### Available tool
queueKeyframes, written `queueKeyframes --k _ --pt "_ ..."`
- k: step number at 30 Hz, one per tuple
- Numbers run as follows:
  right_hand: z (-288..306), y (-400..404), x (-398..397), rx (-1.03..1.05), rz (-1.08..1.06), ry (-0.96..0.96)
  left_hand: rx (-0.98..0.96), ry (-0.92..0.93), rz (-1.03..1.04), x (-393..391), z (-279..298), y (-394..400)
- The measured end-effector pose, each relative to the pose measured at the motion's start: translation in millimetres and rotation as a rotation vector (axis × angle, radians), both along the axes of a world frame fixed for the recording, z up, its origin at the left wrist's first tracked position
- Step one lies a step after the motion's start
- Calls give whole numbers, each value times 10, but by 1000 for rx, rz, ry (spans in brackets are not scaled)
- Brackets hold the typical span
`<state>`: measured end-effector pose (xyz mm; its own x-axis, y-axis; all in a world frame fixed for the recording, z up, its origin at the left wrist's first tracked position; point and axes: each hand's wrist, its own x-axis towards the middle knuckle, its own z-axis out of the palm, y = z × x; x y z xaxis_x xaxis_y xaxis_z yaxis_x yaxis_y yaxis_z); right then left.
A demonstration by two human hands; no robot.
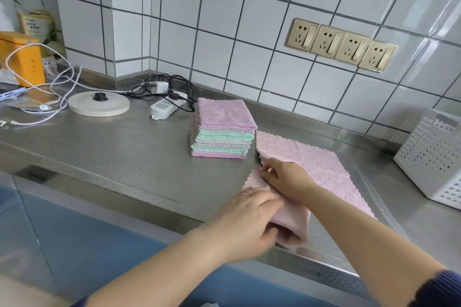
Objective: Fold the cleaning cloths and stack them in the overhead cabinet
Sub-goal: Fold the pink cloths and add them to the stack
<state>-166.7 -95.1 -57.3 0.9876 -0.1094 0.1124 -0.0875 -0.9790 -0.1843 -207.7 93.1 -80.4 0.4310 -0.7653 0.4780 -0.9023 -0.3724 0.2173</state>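
A pink cleaning cloth (316, 162) lies spread on the steel counter (129, 142), its near left part folded over. My left hand (249, 222) grips the folded near edge by the counter's front. My right hand (284, 179) pinches the cloth's left edge just above it. A stack of folded cloths (222, 127) in pink, green and grey stands to the upper left of the spread cloth, almost touching its corner. The overhead cabinet is out of view.
A white perforated basket (434, 157) stands at the right by the tiled wall. A kettle base (98, 103), a power strip (166, 106), a charger with black cables (159, 87), white cables and an orange box (21, 57) crowd the left back.
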Motion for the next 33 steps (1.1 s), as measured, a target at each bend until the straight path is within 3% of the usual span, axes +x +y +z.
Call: queueKeyframes --k 3,10,16,22,25,27,30,33 --pt "128 -73 -72 154 -70 57 78 190 -13 -63 70 -184" --pt "193 -484 -406 266 -251 164 241 194 93 -116 -27 -404" --pt "246 -523 -444 305 -255 256 342 238 149 -149 -42 -460" --pt "164 -389 -455 122 -248 190 450 259 159 -208 -11 -466" --pt "128 -257 -560 47 -198 -51 503 418 68 -122 180 -355" --pt "94 -115 -662 105 -150 -124 389 550 65 -4 350 -302" --pt "-24 130 -761 94 -139 22 260 376 156 198 366 -379" --pt "-219 213 -833 10 -132 100 394 255 209 250 109 -460"
